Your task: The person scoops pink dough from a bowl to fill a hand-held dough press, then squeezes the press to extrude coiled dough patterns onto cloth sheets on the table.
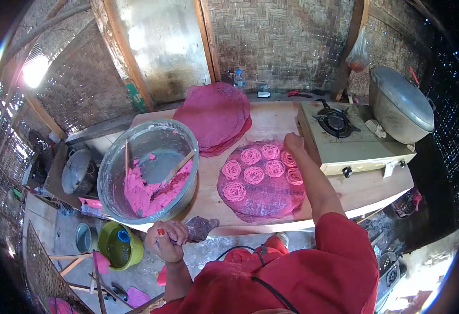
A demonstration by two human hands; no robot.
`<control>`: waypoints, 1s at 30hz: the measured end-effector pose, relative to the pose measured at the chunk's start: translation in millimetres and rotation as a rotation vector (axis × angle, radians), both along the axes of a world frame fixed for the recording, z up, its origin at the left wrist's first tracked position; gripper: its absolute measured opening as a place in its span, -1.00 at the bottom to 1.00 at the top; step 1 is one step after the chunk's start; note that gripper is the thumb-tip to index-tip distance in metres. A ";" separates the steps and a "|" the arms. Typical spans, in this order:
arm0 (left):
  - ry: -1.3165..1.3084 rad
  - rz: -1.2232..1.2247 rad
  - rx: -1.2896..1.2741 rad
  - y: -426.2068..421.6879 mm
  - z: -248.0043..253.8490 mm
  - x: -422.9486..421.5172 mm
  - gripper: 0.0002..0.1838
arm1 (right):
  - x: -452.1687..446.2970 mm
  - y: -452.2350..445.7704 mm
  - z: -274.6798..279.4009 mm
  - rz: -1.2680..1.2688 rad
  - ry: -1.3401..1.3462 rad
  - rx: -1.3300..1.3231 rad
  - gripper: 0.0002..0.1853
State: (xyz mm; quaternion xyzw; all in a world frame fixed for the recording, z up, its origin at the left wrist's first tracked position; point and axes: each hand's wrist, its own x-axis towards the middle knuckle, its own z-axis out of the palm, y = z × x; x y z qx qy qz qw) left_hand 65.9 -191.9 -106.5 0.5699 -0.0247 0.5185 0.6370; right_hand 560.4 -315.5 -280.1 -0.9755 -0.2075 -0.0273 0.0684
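My left hand [169,240] is closed around a dark, pink-stained piping bag [200,229], its narrow end pointing right, in front of the table edge. Reaching across the table, my right hand [293,143] has its fingers curled at the far right edge of a round, pink-stained mesh sheet [263,205]; the fingertips are partly hidden. Several swirled nests of thin pink dough strands [253,175] lie on this sheet, mostly over its far half. Left of it, a large grey basin [183,137] holds bright pink dough [140,193] and a wooden-handled utensil [179,166].
A stack of round pink sheets [213,112] lies behind the basin. To the right are a gas stove [318,141] and a big metal pot [404,102]. A water bottle [239,78] stands at the back. On the floor at left is a green tub [104,246].
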 end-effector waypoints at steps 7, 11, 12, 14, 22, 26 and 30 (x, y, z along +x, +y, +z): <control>0.017 -0.003 0.021 -3.8 1.0 6.5 -0.54 | -164.3 -16.5 34.0 0.313 -0.084 1.000 -0.93; 0.026 -0.018 0.108 -9.2 0.5 9.3 -0.54 | -296.9 -72.9 -30.3 0.632 -0.011 0.882 -0.90; 0.005 -0.029 0.174 -10.3 -0.4 11.7 -0.57 | -322.1 -79.5 -22.2 0.679 0.024 0.964 -0.89; -0.002 -0.065 0.145 -9.2 -10.9 15.9 -0.57 | -340.5 -87.6 -16.6 0.641 0.118 0.978 -0.90; 0.168 0.004 0.220 -33.1 -26.1 49.2 -0.43 | -354.1 -104.9 22.1 0.543 0.254 1.103 -0.82; -0.031 -0.127 0.150 -74.5 -1.2 29.6 -0.43 | -366.2 -137.8 53.2 0.788 0.180 1.032 -0.49; -0.185 -0.258 -0.009 -130.9 43.6 33.4 -0.50 | -368.9 -179.0 76.1 0.846 0.101 0.907 -0.36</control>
